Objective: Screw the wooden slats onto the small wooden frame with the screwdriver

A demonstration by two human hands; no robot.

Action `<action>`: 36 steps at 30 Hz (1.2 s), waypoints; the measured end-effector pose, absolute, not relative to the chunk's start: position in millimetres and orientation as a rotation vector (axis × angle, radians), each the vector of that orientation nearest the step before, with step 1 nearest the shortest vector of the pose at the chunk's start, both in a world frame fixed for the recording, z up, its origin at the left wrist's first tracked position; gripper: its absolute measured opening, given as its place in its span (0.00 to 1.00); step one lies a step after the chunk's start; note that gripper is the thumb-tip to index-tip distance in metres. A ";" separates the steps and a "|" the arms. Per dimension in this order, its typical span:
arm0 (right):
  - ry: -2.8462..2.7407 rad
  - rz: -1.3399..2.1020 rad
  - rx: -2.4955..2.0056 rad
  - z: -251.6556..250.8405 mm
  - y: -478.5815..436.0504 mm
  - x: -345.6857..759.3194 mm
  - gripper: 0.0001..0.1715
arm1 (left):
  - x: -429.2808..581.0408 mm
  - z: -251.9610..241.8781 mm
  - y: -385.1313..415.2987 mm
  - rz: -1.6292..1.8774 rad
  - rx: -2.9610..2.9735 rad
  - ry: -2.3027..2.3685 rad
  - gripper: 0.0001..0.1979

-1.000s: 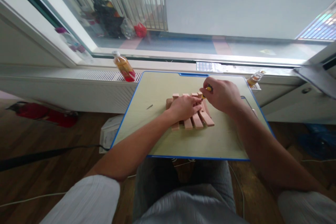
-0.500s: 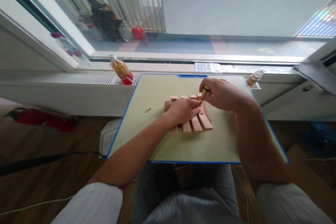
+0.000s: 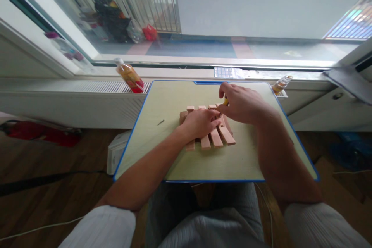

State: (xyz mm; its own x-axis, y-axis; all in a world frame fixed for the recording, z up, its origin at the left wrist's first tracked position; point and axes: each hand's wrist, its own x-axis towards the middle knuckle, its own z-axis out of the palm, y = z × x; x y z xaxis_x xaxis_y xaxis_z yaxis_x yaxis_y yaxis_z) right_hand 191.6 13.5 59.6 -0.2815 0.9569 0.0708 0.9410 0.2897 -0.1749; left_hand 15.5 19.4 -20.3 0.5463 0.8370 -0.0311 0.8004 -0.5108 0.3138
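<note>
A small piece made of several pale wooden slats on a crosspiece lies on the board in front of me. My left hand rests across it, gripping the slats, with the fingertips close to the spot where the tool points. In my right hand is a screwdriver; only a bit of its yellow handle shows between the fingers. Its tip is aimed down at the rightmost slat, but the contact point is mostly hidden. A dark hole is visible lower on that slat.
The blue-edged board serves as the tabletop. A thin metal piece lies on its left side. One drink bottle stands beyond the left corner, another bottle beyond the right. Behind runs a windowsill with a packet.
My right hand has turned over the screwdriver, so less of the handle shows. My left hand keeps its place on the slats. The whole view has shifted slightly.
</note>
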 end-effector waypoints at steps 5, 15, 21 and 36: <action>-2.546 0.361 -1.553 65.0 21.2 198.0 0.16 | 15.7 -19.2 19.2 0.168 2.510 1.359 0.18; -2.551 0.209 -1.698 66.3 28.9 184.9 0.11 | 15.7 -19.5 19.9 0.159 2.545 1.335 0.20; -2.542 0.175 -1.800 68.3 29.1 190.0 0.15 | 14.3 -20.5 19.9 0.170 2.507 1.334 0.19; -2.650 0.329 -1.540 68.7 28.4 198.4 0.11 | 16.5 -20.4 20.3 0.129 2.541 1.363 0.18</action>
State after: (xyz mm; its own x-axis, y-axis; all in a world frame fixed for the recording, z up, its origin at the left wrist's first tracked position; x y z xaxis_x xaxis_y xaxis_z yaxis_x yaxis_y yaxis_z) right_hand 198.4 28.4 68.7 -0.4994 0.8646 -0.0557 0.8520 0.4785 -0.2127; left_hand 16.5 20.3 -20.4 0.5573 0.8293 -0.0419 0.8066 -0.5287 0.2642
